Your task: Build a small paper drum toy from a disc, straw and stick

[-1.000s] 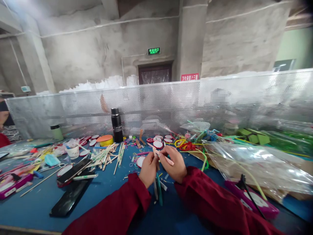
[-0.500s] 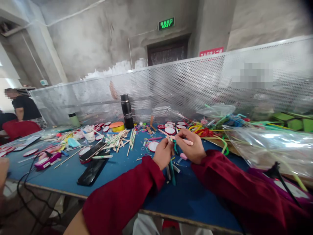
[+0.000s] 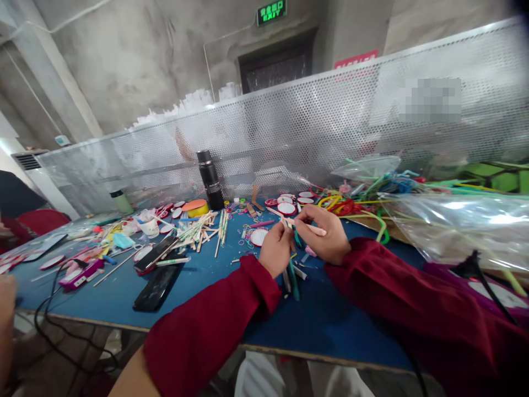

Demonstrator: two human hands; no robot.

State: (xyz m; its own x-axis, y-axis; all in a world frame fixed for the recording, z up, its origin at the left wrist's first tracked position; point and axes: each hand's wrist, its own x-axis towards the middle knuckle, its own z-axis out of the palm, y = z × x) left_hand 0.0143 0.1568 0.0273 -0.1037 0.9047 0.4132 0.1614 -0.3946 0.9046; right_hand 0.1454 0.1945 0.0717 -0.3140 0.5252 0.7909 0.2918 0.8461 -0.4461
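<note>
Both my hands, in dark red sleeves, meet above the blue table [image 3: 339, 325]. My left hand [image 3: 275, 251] is closed around a bundle of thin sticks [image 3: 291, 275] that hang down from the fist, one teal and others grey. My right hand [image 3: 324, 237] pinches a pale pink stick [image 3: 311, 228] that points to the right, its fingertips touching the top of the bundle held by the left hand.
Wooden sticks [image 3: 202, 229], red-and-white discs [image 3: 286, 208], a black flask [image 3: 210, 180], phones [image 3: 156, 286] and a pink case [image 3: 80, 274] lie to the left. Plastic bags [image 3: 454, 226] and coloured tubes [image 3: 351, 207] lie right. A perforated metal screen [image 3: 314, 132] backs the table. Another person's hand [image 3: 6, 298] shows far left.
The camera view has tilted down and swung, so the table's near edge now shows. My hands stay together, still working the pink stick against the bundle.
</note>
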